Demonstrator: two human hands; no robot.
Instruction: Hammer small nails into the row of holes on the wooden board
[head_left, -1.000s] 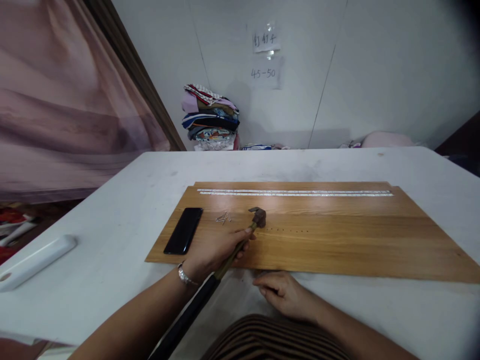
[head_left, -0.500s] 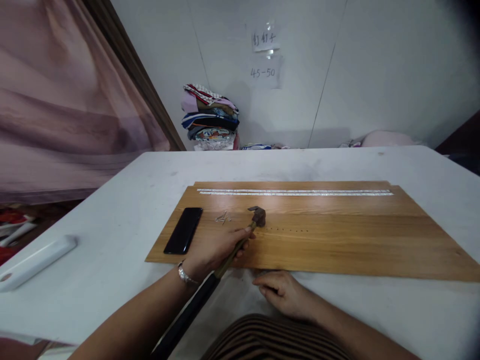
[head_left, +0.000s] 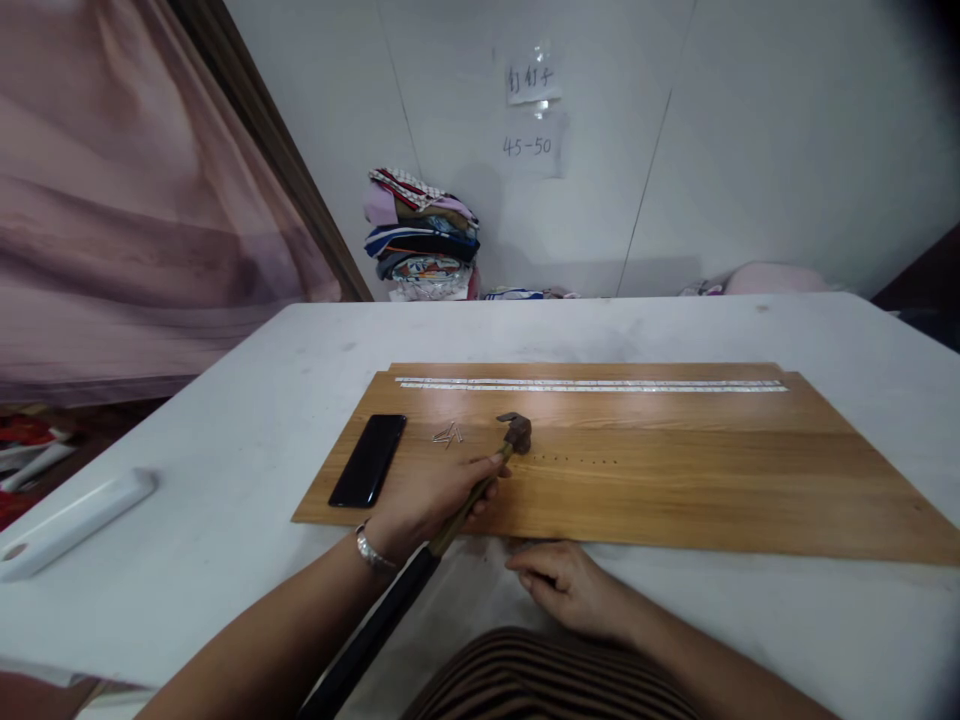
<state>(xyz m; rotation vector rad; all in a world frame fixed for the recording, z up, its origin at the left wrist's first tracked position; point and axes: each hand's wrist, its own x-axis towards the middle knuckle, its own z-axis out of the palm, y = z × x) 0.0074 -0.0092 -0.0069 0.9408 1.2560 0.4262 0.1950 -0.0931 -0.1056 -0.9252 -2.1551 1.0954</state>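
My left hand [head_left: 442,495] is closed around a claw hammer [head_left: 517,432], gripping its shaft just below the rusty head. The dark handle slants down toward my body, and the head is over the wooden board [head_left: 675,500]. Left of the head lies a small pile of nails [head_left: 448,434]. A row of small dark marks or nail heads [head_left: 574,459], too small to tell which, runs rightward from the hammer head. On the white table in front of the board, my right hand [head_left: 574,588] rests with fingers curled together and nothing visible in them.
A black phone [head_left: 367,461] lies on the board's left end. Two white strips [head_left: 592,385] run along its far side. A white plastic object [head_left: 79,525] sits at the left of the table [head_left: 247,430]. Folded clothes [head_left: 422,235] are stacked by the wall.
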